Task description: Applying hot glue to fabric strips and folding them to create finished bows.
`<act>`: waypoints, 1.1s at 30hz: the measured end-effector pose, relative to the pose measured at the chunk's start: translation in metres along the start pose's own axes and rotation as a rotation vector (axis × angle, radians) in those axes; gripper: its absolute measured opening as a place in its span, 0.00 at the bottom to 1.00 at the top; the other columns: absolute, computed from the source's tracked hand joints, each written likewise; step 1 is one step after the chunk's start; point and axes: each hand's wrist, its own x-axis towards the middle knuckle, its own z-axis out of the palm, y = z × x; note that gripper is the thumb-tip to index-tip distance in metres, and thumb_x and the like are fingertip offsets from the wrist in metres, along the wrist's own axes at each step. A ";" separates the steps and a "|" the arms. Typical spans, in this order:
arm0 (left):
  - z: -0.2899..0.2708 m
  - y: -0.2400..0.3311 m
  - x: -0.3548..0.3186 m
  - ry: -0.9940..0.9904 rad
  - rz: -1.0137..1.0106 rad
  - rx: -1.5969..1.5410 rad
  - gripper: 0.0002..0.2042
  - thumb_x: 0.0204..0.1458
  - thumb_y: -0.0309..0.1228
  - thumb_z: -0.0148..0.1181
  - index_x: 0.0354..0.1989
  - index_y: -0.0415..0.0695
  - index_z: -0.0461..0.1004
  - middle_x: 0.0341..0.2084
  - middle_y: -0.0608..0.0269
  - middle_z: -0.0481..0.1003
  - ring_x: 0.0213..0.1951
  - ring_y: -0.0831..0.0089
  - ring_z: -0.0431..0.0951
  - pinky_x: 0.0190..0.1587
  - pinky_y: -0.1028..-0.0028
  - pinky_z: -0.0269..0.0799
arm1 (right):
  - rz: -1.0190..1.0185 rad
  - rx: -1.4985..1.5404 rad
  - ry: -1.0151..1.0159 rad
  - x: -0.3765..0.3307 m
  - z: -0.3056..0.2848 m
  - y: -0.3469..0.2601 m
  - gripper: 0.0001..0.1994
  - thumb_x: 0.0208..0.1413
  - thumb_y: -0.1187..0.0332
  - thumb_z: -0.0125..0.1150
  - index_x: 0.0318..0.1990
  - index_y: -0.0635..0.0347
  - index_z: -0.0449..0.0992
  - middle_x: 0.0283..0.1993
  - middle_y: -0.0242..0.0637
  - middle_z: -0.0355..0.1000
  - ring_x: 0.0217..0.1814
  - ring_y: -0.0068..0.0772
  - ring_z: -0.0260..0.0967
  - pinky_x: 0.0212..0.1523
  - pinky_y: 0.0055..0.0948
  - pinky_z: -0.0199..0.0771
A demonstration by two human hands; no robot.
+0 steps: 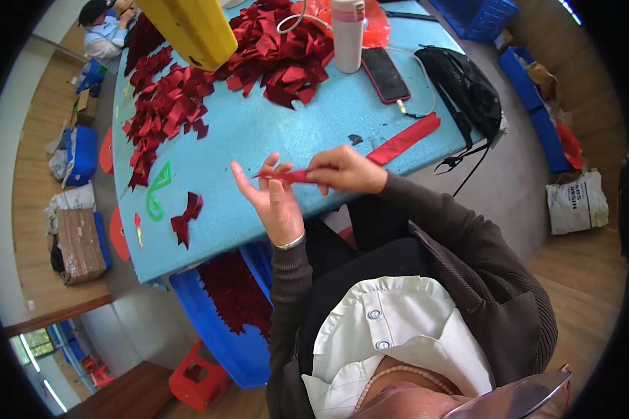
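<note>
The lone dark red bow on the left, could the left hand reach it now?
Probably yes: only bare blue tabletop lies between the left hand and the dark red bow. That hand is up at the red strip held by the right hand, though, so it may need to come away first.

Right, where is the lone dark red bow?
In the head view, the bow lies toward the near-left corner of the table, left of the left hand, beside the green shape.

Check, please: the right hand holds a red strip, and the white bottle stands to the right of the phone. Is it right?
Not quite: in the head view, the white bottle stands to the left of the phone. The right hand does hold a red strip.
</note>
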 end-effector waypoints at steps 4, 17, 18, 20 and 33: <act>-0.036 -0.013 -0.001 -0.046 -0.241 -0.268 0.34 0.59 0.35 0.57 0.69 0.48 0.45 0.43 0.61 0.73 0.44 0.71 0.73 0.49 0.71 0.69 | 0.068 0.279 0.090 -0.008 -0.009 -0.001 0.12 0.61 0.65 0.56 0.41 0.68 0.73 0.24 0.37 0.75 0.18 0.19 0.69 0.20 0.19 0.67; -0.007 -0.053 -0.012 -0.320 -0.505 -0.482 0.19 0.58 0.34 0.58 0.55 0.41 0.65 0.42 0.62 0.73 0.43 0.71 0.73 0.44 0.72 0.72 | 0.102 0.439 -0.020 -0.029 -0.020 0.002 0.11 0.64 0.66 0.53 0.38 0.67 0.73 0.26 0.38 0.75 0.18 0.22 0.71 0.17 0.18 0.69; -0.009 -0.052 -0.008 -0.384 -0.500 -0.526 0.19 0.58 0.33 0.57 0.55 0.41 0.65 0.42 0.63 0.74 0.42 0.71 0.73 0.43 0.71 0.73 | 0.117 0.441 -0.020 -0.028 -0.019 0.003 0.11 0.64 0.66 0.53 0.38 0.67 0.73 0.25 0.38 0.75 0.18 0.22 0.71 0.17 0.18 0.69; -0.013 -0.053 -0.001 -0.218 -0.405 -0.404 0.19 0.56 0.29 0.59 0.55 0.41 0.64 0.41 0.62 0.74 0.41 0.71 0.74 0.42 0.71 0.73 | 0.135 0.443 -0.024 -0.025 -0.016 0.005 0.11 0.64 0.65 0.54 0.38 0.66 0.74 0.24 0.37 0.74 0.17 0.21 0.71 0.17 0.18 0.68; -0.100 -0.030 0.014 0.025 0.441 0.836 0.29 0.45 0.11 0.60 0.57 0.38 0.60 0.39 0.56 0.77 0.38 0.70 0.80 0.43 0.73 0.75 | 0.077 -0.367 0.279 -0.043 -0.056 0.044 0.11 0.52 0.66 0.66 0.27 0.65 0.76 0.21 0.32 0.70 0.21 0.20 0.65 0.22 0.28 0.64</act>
